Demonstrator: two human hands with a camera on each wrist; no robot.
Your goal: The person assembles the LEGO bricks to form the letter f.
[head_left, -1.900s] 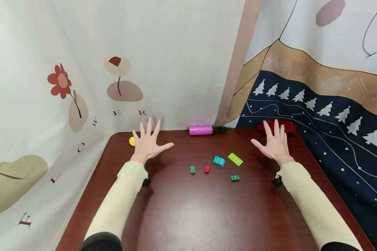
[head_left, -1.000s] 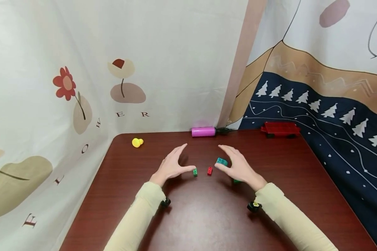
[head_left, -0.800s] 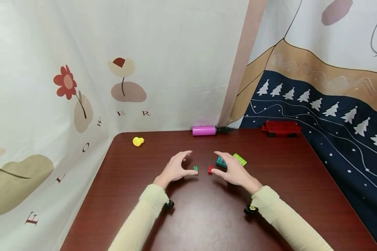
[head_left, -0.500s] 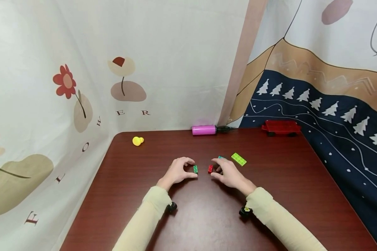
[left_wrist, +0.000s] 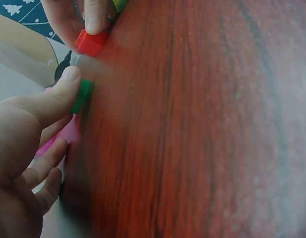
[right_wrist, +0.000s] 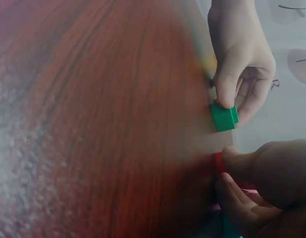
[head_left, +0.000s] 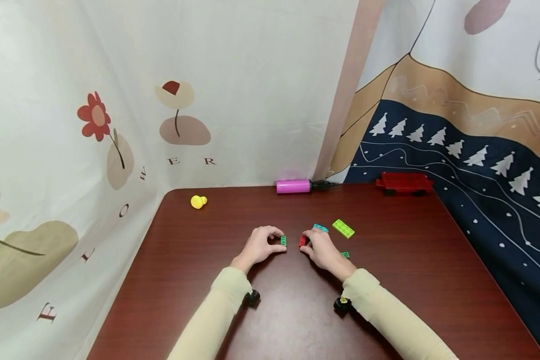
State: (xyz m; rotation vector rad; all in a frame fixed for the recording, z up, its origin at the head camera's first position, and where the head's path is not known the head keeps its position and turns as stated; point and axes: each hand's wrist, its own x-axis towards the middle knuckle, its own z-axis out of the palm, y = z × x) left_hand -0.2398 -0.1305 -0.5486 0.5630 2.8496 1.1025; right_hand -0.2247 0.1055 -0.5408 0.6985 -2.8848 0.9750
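Near the middle of the table, my left hand (head_left: 257,246) pinches a small green toy brick (head_left: 283,241) between thumb and index finger. Just right of it, my right hand (head_left: 326,251) holds a small red toy brick (head_left: 302,241) in its fingertips. A short gap separates the two bricks, both at the tabletop. In the left wrist view, the thumb lies against the green brick (left_wrist: 82,95), and the red brick (left_wrist: 91,42) shows beyond. From the right wrist, the red brick (right_wrist: 218,161) is mostly covered by fingers.
Behind the right hand are a partly hidden blue brick (head_left: 320,228) and a lime brick (head_left: 343,228). Another green brick (head_left: 345,254) peeks out beside the right wrist. Along the back lie a yellow toy (head_left: 198,202), a purple cylinder (head_left: 293,186) and a red wheeled toy (head_left: 405,183).
Both hands came inward from spread, open poses above the table. They lowered, and their fingers closed around the green and red bricks. The lime brick and the other green brick are uncovered again.
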